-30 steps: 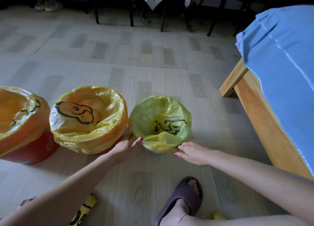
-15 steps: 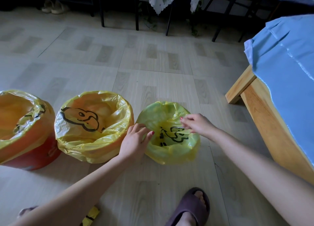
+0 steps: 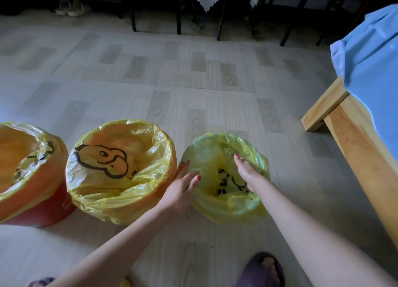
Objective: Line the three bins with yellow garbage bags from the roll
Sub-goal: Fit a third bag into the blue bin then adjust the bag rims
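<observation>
Three bins stand in a row on the floor, each lined with a yellow bag printed with a black cartoon. The left orange bin (image 3: 32, 192) is cut off by the frame edge. The middle bin (image 3: 120, 170) touches it. The small right bin (image 3: 226, 204) looks greenish through its bag. My left hand (image 3: 183, 185) rests with straight fingers on this small bin's left rim, thumb over the edge. My right hand (image 3: 247, 172) reaches down inside the bag, fingers pressing the plastic against the far right wall; its fingertips are partly hidden.
A wooden bed frame (image 3: 353, 140) with a blue sheet (image 3: 372, 56) fills the right side. Dark chair and table legs (image 3: 178, 8) line the back. My slippered foot (image 3: 265, 269) is at the bottom; a yellow scrap (image 3: 126, 283) peeks at the bottom edge.
My right hand went from the small bin's near base up over the rim and down inside the bag. My left hand rose from the bin's side to its left rim.
</observation>
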